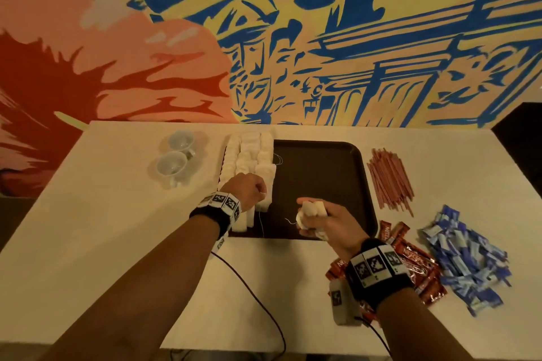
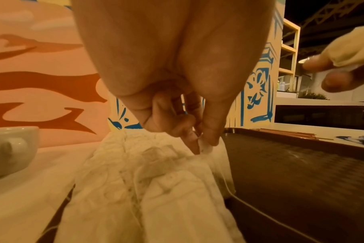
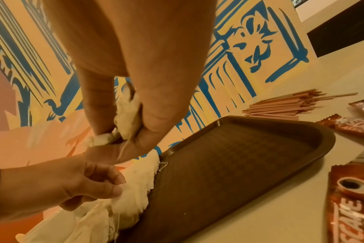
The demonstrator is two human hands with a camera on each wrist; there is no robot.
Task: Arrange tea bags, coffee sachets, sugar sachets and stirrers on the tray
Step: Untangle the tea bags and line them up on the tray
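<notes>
Forearms fill the bottom of the head view, both wearing black bands with printed markers, and the action is up at the dark tray (image 1: 322,161) mid-frame. Left hand (image 1: 249,189) has its grip together in a fingertip pinch on one tea bag (image 2: 206,148) at the near end of the tea bags (image 1: 249,155) lined up in rows along the tray's left edge; the left wrist view shows thumb and forefinger nipping its top. Right hand (image 1: 319,221) hangs over the tray's lower middle, grip clamped on a bunch of tea bags (image 1: 311,211), a loose string trailing from them.

So the tea-bag step is in hand, by my reading, with the tray's centre and right side bare. Off the tray, to frame right on the pale surface (image 1: 117,243): pink stirrers (image 1: 390,182) in a fanned pile, red coffee sachets (image 1: 416,261) below them, partly under the right wrist, and blue sugar sachets (image 1: 469,261) heaped at lower right. Two cups (image 1: 173,161) sit upper left of the tray.

Next move, I'd say: the left hand settles its bag into the row, then takes another from the right hand's bunch. That calls for a light pinch and care with the strings, which look ready to tangle or drag neighbours out of line.
</notes>
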